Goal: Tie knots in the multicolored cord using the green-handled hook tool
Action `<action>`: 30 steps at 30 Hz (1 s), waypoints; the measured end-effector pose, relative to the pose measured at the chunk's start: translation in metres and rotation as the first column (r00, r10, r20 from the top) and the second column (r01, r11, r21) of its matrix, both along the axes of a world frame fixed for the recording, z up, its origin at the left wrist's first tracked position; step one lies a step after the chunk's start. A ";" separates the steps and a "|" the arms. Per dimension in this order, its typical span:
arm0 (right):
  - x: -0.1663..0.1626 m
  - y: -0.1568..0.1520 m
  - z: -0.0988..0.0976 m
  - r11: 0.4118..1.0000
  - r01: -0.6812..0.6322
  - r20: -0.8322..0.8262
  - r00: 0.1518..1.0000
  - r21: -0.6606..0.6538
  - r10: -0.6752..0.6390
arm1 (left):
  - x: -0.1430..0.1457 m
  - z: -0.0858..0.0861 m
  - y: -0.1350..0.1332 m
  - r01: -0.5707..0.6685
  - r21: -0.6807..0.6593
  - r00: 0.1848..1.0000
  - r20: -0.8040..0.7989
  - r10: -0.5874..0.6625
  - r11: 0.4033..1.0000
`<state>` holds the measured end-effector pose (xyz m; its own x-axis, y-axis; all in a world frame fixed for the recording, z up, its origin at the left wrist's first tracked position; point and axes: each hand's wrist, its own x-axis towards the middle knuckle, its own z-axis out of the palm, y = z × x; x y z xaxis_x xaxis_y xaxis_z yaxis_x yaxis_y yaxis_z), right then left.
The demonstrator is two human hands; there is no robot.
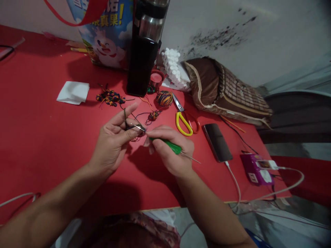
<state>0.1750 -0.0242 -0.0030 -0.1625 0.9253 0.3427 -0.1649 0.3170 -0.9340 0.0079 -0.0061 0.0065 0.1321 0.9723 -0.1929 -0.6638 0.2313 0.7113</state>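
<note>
My left hand (pixel 113 139) pinches a dark cord loop (pixel 126 119) between thumb and fingers above the red table (pixel 38 137). My right hand (pixel 170 151) is closed round a green-handled hook tool (pixel 169 145), its metal tip meeting the cord at my left fingertips. The tool's thin metal tail sticks out to the right past my palm. Finished multicoloured knots (pixel 111 98) and a small knot (pixel 153 115) lie just beyond my hands.
A ball of coloured cord (pixel 164 98), yellow-handled scissors (pixel 183 120), a phone (pixel 217 142) on a cable, a purple charger box (pixel 254 168), a dark flask (pixel 142 65), a white tissue (pixel 73 92), a printed bag (pixel 108 38) and a brown cushion (pixel 224 89) sit on the table.
</note>
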 end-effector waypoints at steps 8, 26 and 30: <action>-0.003 0.003 -0.010 0.992 0.102 -0.046 0.993 -0.072 -0.105 | 0.001 0.002 0.001 0.037 0.020 0.999 -0.028 -0.037 0.999; -0.005 0.004 -0.013 0.980 0.159 -0.023 0.986 -0.118 -0.162 | -0.003 -0.002 -0.001 -0.031 0.119 0.977 -0.205 0.055 0.992; -0.004 0.005 -0.017 0.990 0.088 -0.076 0.992 -0.111 -0.096 | -0.004 -0.008 0.003 -0.032 0.101 0.977 -0.205 0.053 0.994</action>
<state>0.1706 -0.0195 -0.0196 -0.0508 0.9671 0.2493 -0.2159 0.2331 -0.9482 0.0036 -0.0029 -0.0017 0.0572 0.9915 -0.1171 -0.5070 0.1299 0.8521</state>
